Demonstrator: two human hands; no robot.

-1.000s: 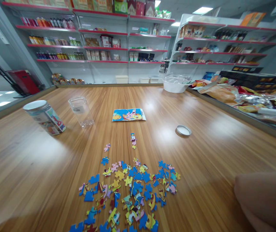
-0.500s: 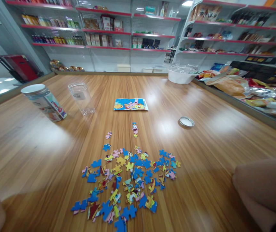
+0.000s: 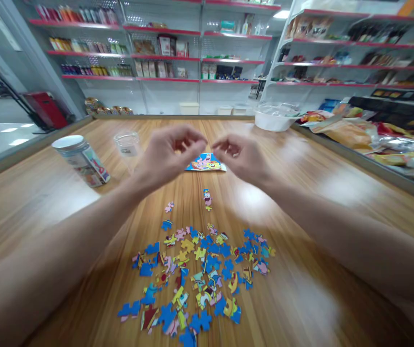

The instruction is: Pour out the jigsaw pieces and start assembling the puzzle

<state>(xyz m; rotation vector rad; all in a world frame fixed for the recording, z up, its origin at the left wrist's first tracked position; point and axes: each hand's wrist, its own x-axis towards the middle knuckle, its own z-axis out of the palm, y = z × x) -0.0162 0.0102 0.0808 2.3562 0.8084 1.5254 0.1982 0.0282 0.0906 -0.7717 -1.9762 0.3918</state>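
Observation:
Both hands hover over the far middle of the wooden table, slightly blurred. My left hand (image 3: 169,153) is loosely curled with nothing visible in it, just left of a cartoon picture card (image 3: 207,163) and partly covering it. My right hand (image 3: 242,155), curled the same way and holding nothing I can see, is by the card's right end. Whether either hand touches the card cannot be told. Nearer to me, a short joined strip of puzzle pieces (image 3: 207,198) lies on the table, with a pink puzzle piece (image 3: 170,206) to its left. Many loose puzzle pieces (image 3: 212,262) are spread out in front.
At the left stand a printed canister (image 3: 84,161) and a clear plastic jar (image 3: 127,144), partly behind my left hand. A white bowl (image 3: 274,120) sits at the far edge. Packaged goods (image 3: 366,132) lie beyond the right rim, and stocked shelves (image 3: 167,58) line the back.
My hands have come from the lower left and right edges up to the card, with both forearms now in view. The round lid is now hidden behind my right arm. The camera has tilted slightly up.

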